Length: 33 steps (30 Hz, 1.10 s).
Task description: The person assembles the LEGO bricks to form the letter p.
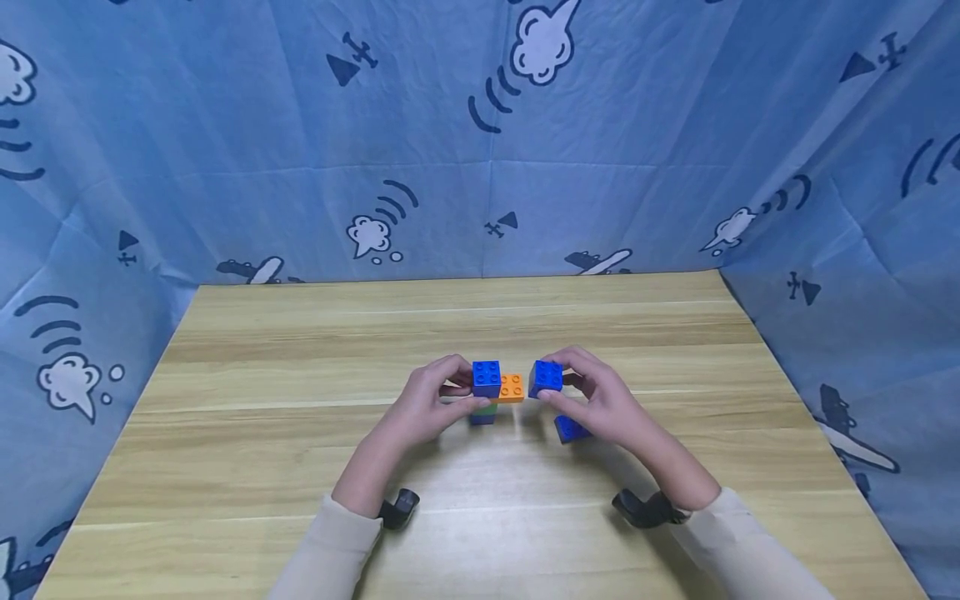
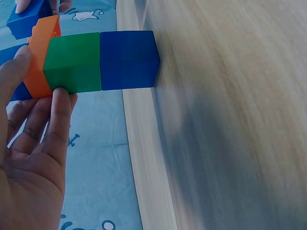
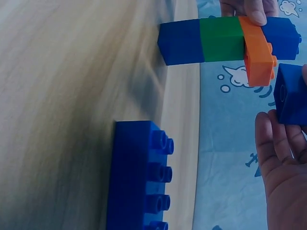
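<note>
left hand (image 1: 432,402) is pinching brick stack (image 2: 91,62), right hand (image 1: 602,402) is pinching blue block (image 1: 545,377), orange studs (image 1: 512,386) likely needing square alignment

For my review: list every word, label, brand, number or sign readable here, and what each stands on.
None: no readable text in any view.
Blue fabric backdrop: printed drawings only, such as clouds and curved lines.
Orange block, green block, loose blue brick: visible sides plain; any stud marks too small to read.
</note>
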Motion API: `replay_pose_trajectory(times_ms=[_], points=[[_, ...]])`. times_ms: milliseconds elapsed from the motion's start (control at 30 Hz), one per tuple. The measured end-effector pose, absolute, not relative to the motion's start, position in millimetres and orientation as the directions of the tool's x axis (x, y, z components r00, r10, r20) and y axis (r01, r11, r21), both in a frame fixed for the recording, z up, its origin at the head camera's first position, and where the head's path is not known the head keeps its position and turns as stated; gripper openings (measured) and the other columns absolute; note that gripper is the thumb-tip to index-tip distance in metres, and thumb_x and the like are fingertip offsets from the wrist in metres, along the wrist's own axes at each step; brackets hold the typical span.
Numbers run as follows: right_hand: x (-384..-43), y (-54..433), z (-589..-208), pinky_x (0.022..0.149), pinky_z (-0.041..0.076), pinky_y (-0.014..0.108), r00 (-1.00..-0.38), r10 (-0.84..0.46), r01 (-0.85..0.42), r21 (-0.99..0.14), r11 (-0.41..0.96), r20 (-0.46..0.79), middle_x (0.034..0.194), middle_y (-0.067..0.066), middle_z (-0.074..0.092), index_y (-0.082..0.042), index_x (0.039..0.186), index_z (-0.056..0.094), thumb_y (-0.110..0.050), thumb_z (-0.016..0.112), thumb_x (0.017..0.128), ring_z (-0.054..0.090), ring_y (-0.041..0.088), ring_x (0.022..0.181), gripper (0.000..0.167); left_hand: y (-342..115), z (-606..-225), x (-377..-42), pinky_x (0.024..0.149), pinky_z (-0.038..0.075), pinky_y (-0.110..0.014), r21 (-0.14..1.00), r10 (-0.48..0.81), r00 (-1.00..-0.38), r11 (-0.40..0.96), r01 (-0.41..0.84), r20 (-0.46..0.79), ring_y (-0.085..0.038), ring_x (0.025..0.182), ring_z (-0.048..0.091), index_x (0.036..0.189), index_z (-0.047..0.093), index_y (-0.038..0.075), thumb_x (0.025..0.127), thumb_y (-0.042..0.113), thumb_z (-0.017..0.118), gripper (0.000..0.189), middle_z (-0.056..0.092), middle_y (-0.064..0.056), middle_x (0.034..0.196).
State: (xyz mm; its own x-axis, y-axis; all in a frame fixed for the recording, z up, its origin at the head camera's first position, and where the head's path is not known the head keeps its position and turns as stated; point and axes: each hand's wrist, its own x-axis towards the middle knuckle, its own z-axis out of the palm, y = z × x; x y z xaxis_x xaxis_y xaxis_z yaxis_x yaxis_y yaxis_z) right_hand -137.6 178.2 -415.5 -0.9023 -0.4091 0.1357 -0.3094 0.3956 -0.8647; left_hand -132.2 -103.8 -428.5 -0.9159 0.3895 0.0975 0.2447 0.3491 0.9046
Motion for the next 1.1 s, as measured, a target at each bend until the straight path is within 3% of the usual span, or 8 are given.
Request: replay_pose_trajectory(times_ms=[533,900,1100], points=[[-144.4,167.3,-409.5,0.100,0.063,0.038,-0.878,-0.458,-0.329,-0.869,0.369,0.138,0.125,0.011,0.066,-0.002,0.131,0.066,-0.010,0.074,0.098,0.064,0.015,0.112,0.035,-103.4,-428.3,-132.3,0.096,0.065,-0.033,0.897,0.384,-0.919,0.371,0.241,0.088,-0.026,0.108,0.073,0.112,0.066,0.008,0.093,0.018,0.080,0.025,0.073,-0.011,0.116],[-148.3,164.2,-408.1,0.099,0.062,0.026,-0.843,-0.516,-0.358,-0.876,0.324,0.154,0.125,0.012,0.064,-0.004,0.130,0.066,-0.008,0.072,0.098,0.062,0.010,0.112,0.032,-102.9,-425.7,-131.3,0.097,0.065,-0.035,0.897,0.377,-0.923,0.379,0.229,0.076,-0.025,0.108,0.073,0.112,0.066,0.009,0.094,0.018,0.080,0.025,0.073,-0.009,0.116],[-151.0,163.9,-409.6,0.100,0.063,0.030,-0.833,-0.533,-0.366,-0.871,0.327,0.150,0.125,0.012,0.064,-0.004,0.129,0.066,-0.009,0.072,0.099,0.062,0.009,0.112,0.031,-102.7,-427.1,-132.2,0.097,0.065,-0.035,0.900,0.379,-0.922,0.373,0.228,0.077,-0.025,0.108,0.073,0.112,0.066,0.008,0.094,0.017,0.080,0.024,0.073,-0.010,0.115]])
